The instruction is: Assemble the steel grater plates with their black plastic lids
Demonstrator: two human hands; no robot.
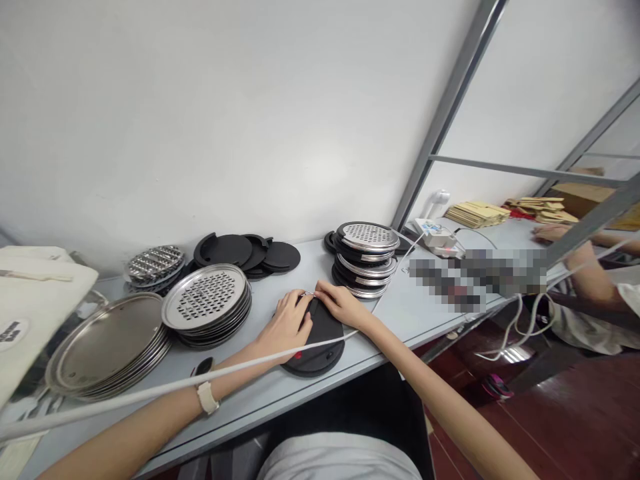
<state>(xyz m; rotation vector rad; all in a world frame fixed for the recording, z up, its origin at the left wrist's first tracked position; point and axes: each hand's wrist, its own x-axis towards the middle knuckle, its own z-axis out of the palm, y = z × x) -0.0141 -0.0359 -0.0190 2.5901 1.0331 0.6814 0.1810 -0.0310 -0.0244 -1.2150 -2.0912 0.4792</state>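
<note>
A round black disc (320, 353) with a small red spot lies on the light table in front of me. My left hand (287, 323) rests over its upper left part, thumb and fingers bent toward the far rim. My right hand (340, 305) comes from the right, its thumb and forefinger pinched at the same far rim. Between the fingertips of both hands shows a tiny shiny piece, too small to name. Left of the hands stands a stack of perforated metal discs (205, 298); behind them lie several black round parts (283, 257).
Metal trays (113, 343) are stacked at the left. Perforated discs with black rings (370, 238) are piled at the right back. A white cable (240, 367) crosses over my left forearm. Farther right are a metal frame (445, 113), wooden pieces (477, 213) and another person's hand (553, 233).
</note>
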